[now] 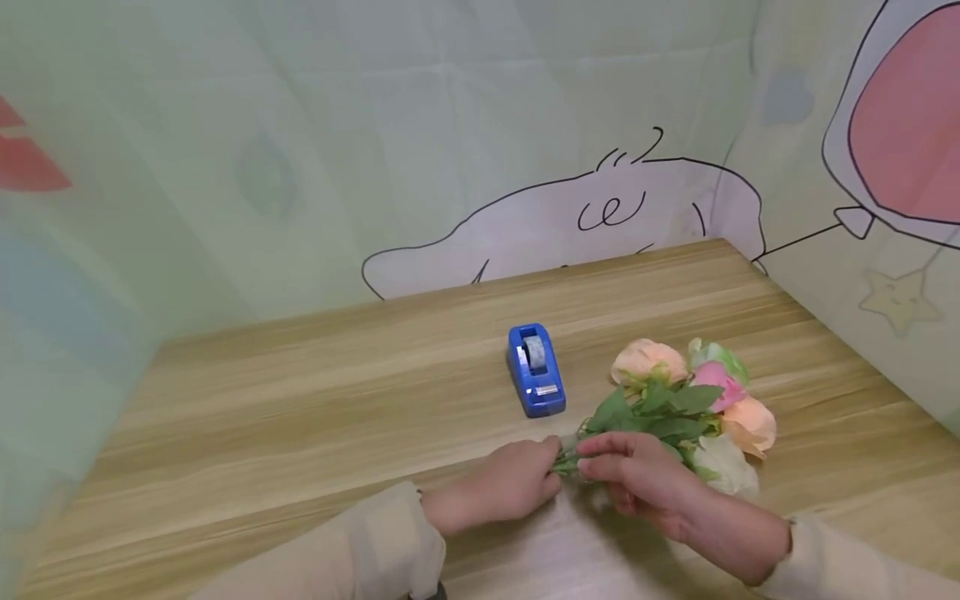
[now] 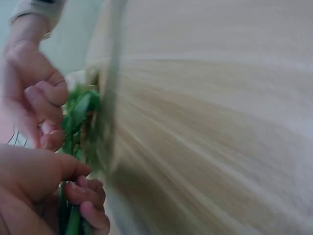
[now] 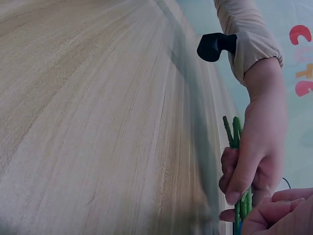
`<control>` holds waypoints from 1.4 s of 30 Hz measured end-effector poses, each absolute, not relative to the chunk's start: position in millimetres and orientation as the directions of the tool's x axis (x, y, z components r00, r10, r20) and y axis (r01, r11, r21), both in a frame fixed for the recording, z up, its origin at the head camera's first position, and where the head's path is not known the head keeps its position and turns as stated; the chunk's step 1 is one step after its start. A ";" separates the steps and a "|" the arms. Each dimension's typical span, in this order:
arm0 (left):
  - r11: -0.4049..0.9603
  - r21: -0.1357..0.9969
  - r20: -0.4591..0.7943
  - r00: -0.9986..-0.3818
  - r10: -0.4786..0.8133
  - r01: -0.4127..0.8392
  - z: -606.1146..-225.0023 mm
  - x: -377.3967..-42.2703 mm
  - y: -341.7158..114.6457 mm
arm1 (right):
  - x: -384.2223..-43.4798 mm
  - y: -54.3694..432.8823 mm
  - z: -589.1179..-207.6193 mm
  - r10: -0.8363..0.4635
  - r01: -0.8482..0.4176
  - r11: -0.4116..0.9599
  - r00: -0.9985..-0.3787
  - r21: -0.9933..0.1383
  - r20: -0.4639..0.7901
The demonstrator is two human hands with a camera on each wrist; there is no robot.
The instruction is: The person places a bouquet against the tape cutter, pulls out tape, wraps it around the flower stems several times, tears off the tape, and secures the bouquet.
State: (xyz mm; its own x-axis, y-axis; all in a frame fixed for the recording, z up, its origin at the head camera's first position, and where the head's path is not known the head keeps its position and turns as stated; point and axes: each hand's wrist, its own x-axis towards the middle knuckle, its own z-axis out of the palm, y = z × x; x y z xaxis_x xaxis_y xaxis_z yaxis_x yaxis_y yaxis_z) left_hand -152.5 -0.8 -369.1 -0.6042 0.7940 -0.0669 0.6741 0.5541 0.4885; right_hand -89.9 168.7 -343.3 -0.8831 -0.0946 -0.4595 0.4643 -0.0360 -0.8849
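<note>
A bunch of artificial flowers (image 1: pixel 717 385) lies on the table, with peach, pink, white and green blooms pointing right. My left hand (image 1: pixel 517 482) grips its green stems (image 3: pixel 236 131), whose cut ends stick out past the fist in the right wrist view. Beside it, my right hand (image 1: pixel 652 483) has its thumb and fingers bent together at the stems just below the leaves. It pinches what looks like a strip of clear tape (image 1: pixel 569 443) there, faint and partly hidden by fingers. Behind the hands stands a blue tape dispenser (image 1: pixel 542 400) with a roll in it.
The wood-grain table (image 1: pixel 300 400) extends left and behind the dispenser. Its back and right edges meet a printed cloth backdrop (image 1: pixel 337 150) with cartoon drawings. A black device (image 3: pixel 210 47) is worn on the left wrist.
</note>
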 end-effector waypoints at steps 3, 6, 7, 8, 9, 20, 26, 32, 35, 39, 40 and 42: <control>0.550 0.599 -0.105 -0.624 0.774 0.581 -367.5 -156.1 0.3 | -90.2 169.5 -343.2 -0.095 0.454 -0.032 -0.888 -0.890 -0.450; 0.541 0.653 -0.121 -0.633 0.765 0.529 -365.6 -158.6 1.3 | -90.0 170.4 -343.1 -0.087 0.436 -0.022 -0.897 -0.900 -0.432; 0.536 0.669 -0.127 -0.632 0.765 0.515 -364.5 -159.0 1.5 | -89.7 170.7 -343.3 -0.083 0.427 -0.013 -0.901 -0.904 -0.425; 0.531 0.682 -0.132 -0.630 0.766 0.503 -363.6 -159.2 1.5 | -89.6 171.0 -343.4 -0.080 0.420 -0.006 -0.905 -0.907 -0.419; 0.525 0.697 -0.138 -0.627 0.767 0.489 -362.8 -159.3 1.6 | -89.4 171.3 -343.4 -0.076 0.412 0.001 -0.908 -0.911 -0.411; 0.461 0.839 -0.213 -0.604 0.768 0.290 -357.6 -156.8 2.9 | -88.0 169.1 -346.6 0.087 0.390 0.081 -0.919 -0.917 -0.384; 0.465 0.874 -0.291 -0.610 0.737 0.144 -351.8 -153.9 4.7 | -86.9 167.4 -345.9 0.171 0.391 0.124 -0.914 -0.912 -0.368; 0.473 0.873 -0.300 -0.639 0.709 0.115 -348.9 -151.3 6.3 | -86.2 164.2 -345.5 0.235 0.381 0.156 -0.910 -0.911 -0.340; 0.480 0.864 -0.278 -0.651 0.707 0.152 -349.6 -150.8 6.2 | -86.0 163.0 -346.2 0.253 0.368 0.178 -0.913 -0.913 -0.319; 0.479 0.858 -0.261 -0.645 0.718 0.187 -350.6 -151.1 5.4 | -86.0 162.9 -348.0 0.257 0.344 0.219 -0.923 -0.913 -0.286; 0.479 0.856 -0.257 -0.644 0.721 0.195 -350.8 -151.2 5.1 | -85.8 163.4 -348.6 0.255 0.337 0.230 -0.926 -0.913 -0.278; 0.478 0.851 -0.247 -0.639 0.729 0.216 -350.9 -151.4 4.4 | -85.0 164.8 -349.9 0.242 0.328 0.250 -0.932 -0.911 -0.269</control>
